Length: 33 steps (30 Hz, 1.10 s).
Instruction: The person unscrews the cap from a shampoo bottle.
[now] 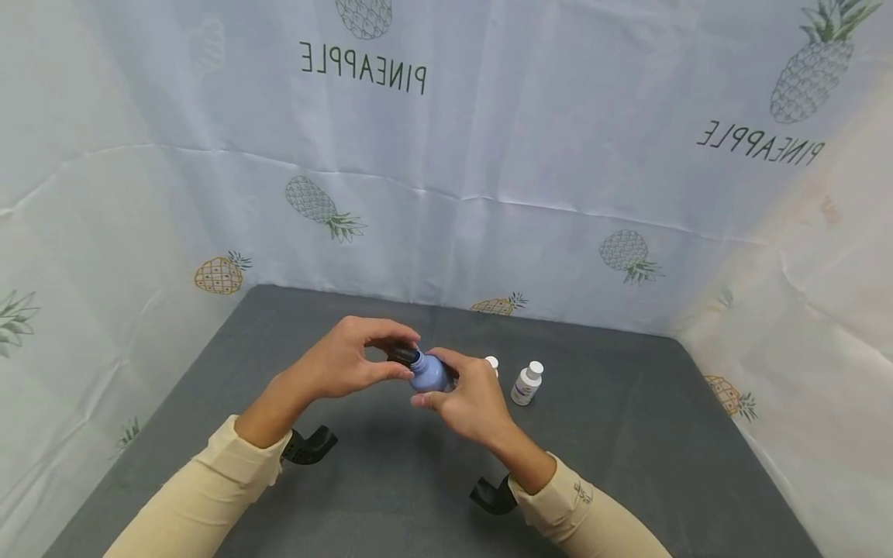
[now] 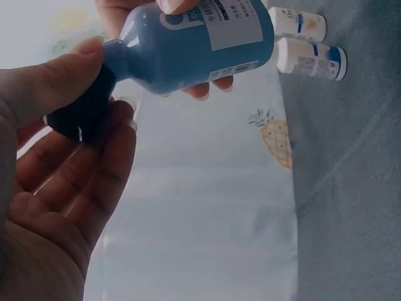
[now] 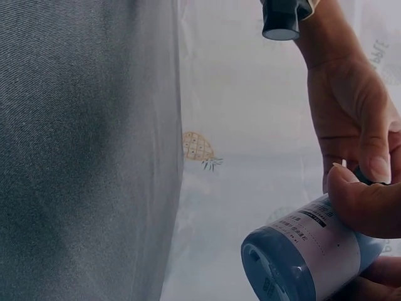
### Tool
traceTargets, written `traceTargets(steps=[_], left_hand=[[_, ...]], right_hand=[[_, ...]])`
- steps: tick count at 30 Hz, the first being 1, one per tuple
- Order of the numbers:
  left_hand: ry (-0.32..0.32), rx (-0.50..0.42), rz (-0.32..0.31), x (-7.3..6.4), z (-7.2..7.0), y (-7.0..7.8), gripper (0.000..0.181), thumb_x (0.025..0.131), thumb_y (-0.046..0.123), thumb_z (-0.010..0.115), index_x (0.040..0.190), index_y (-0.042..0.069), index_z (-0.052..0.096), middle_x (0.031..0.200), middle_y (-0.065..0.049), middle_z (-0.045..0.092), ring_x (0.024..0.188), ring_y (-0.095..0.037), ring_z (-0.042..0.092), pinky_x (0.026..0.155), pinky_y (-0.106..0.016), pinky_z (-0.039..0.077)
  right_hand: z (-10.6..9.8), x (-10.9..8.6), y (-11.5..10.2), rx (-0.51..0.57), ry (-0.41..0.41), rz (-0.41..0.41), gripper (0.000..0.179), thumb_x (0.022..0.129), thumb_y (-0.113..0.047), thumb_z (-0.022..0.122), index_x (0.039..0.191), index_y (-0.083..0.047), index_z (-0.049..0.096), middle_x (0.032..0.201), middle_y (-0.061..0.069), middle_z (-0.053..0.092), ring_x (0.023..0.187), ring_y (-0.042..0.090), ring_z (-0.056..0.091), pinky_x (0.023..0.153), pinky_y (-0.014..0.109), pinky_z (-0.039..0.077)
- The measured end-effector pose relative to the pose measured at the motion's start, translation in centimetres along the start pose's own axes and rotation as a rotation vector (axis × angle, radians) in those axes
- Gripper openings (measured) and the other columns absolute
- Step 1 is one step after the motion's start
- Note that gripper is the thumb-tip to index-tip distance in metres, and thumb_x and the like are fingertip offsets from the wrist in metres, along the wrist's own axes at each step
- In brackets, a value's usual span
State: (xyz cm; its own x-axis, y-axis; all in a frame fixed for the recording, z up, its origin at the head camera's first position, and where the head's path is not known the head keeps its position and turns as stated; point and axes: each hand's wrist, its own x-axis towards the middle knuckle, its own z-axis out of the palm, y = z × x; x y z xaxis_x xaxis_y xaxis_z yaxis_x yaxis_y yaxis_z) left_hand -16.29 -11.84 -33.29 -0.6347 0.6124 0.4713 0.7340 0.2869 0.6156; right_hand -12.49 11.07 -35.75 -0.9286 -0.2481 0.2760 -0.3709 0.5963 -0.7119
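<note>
Both hands meet over the middle of the table around a blue bottle [image 1: 430,375] with a white printed label, tilted with its neck toward the left. My right hand [image 1: 476,399] grips the bottle's body, the thumb on the near side. At the neck, my left hand [image 1: 345,358] pinches a black cap [image 1: 403,355] between thumb and fingers. In the left wrist view the dark cap [image 2: 84,110] sits against the bottle's narrow neck. The right wrist view shows the bottle's base [image 3: 276,266] facing the camera, with the cap mostly hidden behind fingers.
A small white bottle [image 1: 526,384] stands on the grey table [image 1: 600,434] right of the right hand. Another white bottle [image 1: 492,363] is partly hidden behind that hand. Pineapple-printed curtains [image 1: 453,139] enclose the table's back and sides. Black wrist mounts [image 1: 310,446] stick out below both forearms.
</note>
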Motion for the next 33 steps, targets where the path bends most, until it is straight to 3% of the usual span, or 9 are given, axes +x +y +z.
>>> traceTargets(steps=[5, 12, 16, 20, 28, 33], left_hand=[[-0.017, -0.018, 0.017, 0.0, -0.3, 0.0, 0.036, 0.091, 0.010, 0.080, 0.127, 0.009, 0.073, 0.120, -0.005, 0.074, 0.100, -0.019, 0.073, 0.087, -0.031, 0.062], [-0.028, -0.042, 0.003, -0.1, -0.3, -0.2, 0.034, 0.092, 0.012, 0.080, 0.125, 0.009, 0.073, 0.117, -0.003, 0.073, 0.096, -0.009, 0.069, 0.086, -0.028, 0.062], [-0.022, -0.087, -0.008, -0.2, -0.2, -0.4, 0.036, 0.089, 0.011, 0.083, 0.123, 0.007, 0.071, 0.115, -0.004, 0.072, 0.097, -0.012, 0.072, 0.089, -0.032, 0.064], [0.015, -0.092, -0.013, -0.3, -0.1, -0.7, 0.036, 0.086, 0.008, 0.085, 0.119, 0.007, 0.072, 0.112, -0.004, 0.072, 0.097, -0.015, 0.073, 0.089, -0.032, 0.064], [0.148, 0.019, -0.018, -0.9, 0.1, -1.4, 0.032, 0.085, 0.012, 0.087, 0.116, 0.010, 0.078, 0.110, -0.003, 0.079, 0.092, -0.012, 0.071, 0.082, -0.030, 0.062], [0.159, 0.002, -0.076, -1.2, 0.2, -1.5, 0.033, 0.086, 0.014, 0.087, 0.117, 0.011, 0.079, 0.109, -0.003, 0.080, 0.093, -0.012, 0.073, 0.083, -0.035, 0.064]], right_hand=[[0.0, 0.1, -0.3, 0.024, -0.003, 0.002, 0.049, 0.075, -0.017, 0.094, 0.121, -0.013, 0.076, 0.107, 0.001, 0.079, 0.090, 0.013, 0.070, 0.079, 0.030, 0.057], [0.0, 0.2, -0.3, 0.061, -0.008, 0.011, 0.048, 0.075, -0.015, 0.094, 0.120, -0.012, 0.076, 0.106, 0.001, 0.079, 0.088, 0.012, 0.070, 0.078, 0.029, 0.057], [0.0, 0.2, -0.3, 0.083, -0.006, 0.013, 0.048, 0.075, -0.014, 0.094, 0.120, -0.011, 0.076, 0.108, 0.002, 0.079, 0.090, 0.013, 0.070, 0.080, 0.031, 0.059], [0.0, 0.2, -0.2, 0.115, -0.009, 0.020, 0.048, 0.076, -0.012, 0.093, 0.121, -0.010, 0.075, 0.109, 0.004, 0.079, 0.093, 0.015, 0.071, 0.084, 0.037, 0.060], [0.1, 0.3, -0.2, 0.131, -0.016, 0.049, 0.051, 0.076, -0.013, 0.093, 0.123, -0.009, 0.074, 0.112, 0.006, 0.079, 0.098, 0.018, 0.074, 0.090, 0.043, 0.061], [0.3, 0.3, 0.1, 0.146, -0.024, 0.070, 0.052, 0.076, -0.014, 0.093, 0.124, -0.010, 0.073, 0.112, 0.006, 0.079, 0.100, 0.019, 0.074, 0.091, 0.043, 0.060]])
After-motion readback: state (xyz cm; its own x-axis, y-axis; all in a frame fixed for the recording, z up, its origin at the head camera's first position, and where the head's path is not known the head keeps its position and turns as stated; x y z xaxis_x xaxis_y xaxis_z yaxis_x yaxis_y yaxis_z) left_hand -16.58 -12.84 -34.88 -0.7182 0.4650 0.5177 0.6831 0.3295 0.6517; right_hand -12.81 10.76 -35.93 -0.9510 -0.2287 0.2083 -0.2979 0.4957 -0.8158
